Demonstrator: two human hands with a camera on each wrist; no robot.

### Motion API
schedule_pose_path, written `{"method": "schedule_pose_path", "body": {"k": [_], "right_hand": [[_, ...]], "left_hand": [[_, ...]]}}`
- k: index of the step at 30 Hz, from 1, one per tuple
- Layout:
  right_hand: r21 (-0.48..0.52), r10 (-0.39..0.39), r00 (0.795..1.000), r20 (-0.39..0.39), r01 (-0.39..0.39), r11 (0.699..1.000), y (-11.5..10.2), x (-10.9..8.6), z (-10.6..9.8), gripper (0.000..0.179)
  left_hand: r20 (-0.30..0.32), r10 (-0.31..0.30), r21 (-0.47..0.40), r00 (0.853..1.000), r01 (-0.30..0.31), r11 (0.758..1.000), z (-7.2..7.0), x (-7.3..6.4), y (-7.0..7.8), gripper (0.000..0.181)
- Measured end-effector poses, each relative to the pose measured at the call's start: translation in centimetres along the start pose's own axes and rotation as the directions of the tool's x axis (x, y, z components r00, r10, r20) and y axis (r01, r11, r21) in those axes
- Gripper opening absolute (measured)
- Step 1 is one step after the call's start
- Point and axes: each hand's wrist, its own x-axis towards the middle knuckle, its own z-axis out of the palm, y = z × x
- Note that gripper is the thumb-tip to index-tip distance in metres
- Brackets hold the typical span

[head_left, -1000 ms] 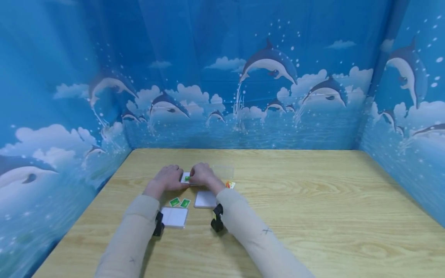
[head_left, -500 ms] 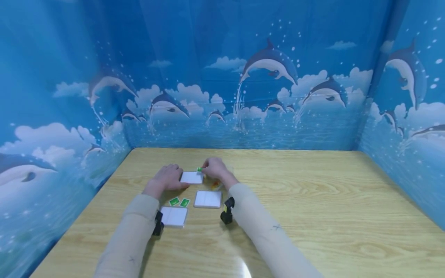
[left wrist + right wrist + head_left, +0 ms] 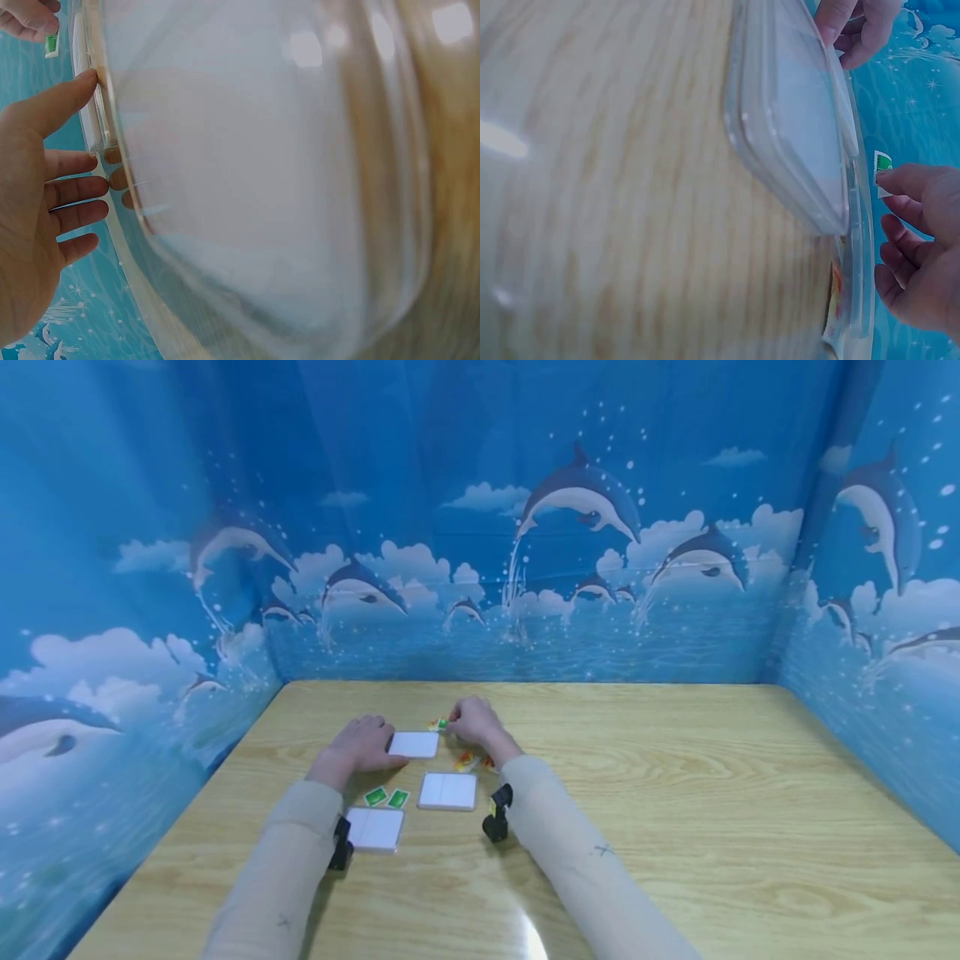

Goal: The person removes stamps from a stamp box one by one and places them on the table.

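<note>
My left hand (image 3: 365, 745) holds the left end of a flat clear box with a white top (image 3: 414, 744). In the left wrist view its thumb and index finger lie against the box's edges, the other fingers nearly straight. Beyond the box's far right corner, my right hand (image 3: 476, 724) pinches a small green stamp-like card with a white border (image 3: 883, 161) between thumb and index finger. An orange-and-white small card (image 3: 433, 725) lies right beside it. More orange small cards (image 3: 466, 761) lie below the right hand, partly hidden by the wrist.
Two more flat clear boxes with white tops, a middle box (image 3: 447, 791) and a near-left box (image 3: 376, 828), lie closer to me. Two green small cards (image 3: 387, 797) lie between them and my left hand. A dolphin-print curtain (image 3: 480, 527) stands behind the wooden table (image 3: 675, 793).
My right hand has moved from over the far box to its far right side with the green card, uncovering the white top and an orange card. My left hand stays in place.
</note>
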Motion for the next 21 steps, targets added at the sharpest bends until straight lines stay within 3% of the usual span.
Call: {"method": "schedule_pose_path", "body": {"k": [21], "right_hand": [[-0.088,-0.001,1.0,0.028,0.003,0.996,-0.13,-0.47,0.31,0.014]], "left_hand": [[0.003,0.004,0.004,1.0,-0.004,1.0,-0.06,-0.07,-0.19,0.071]]}}
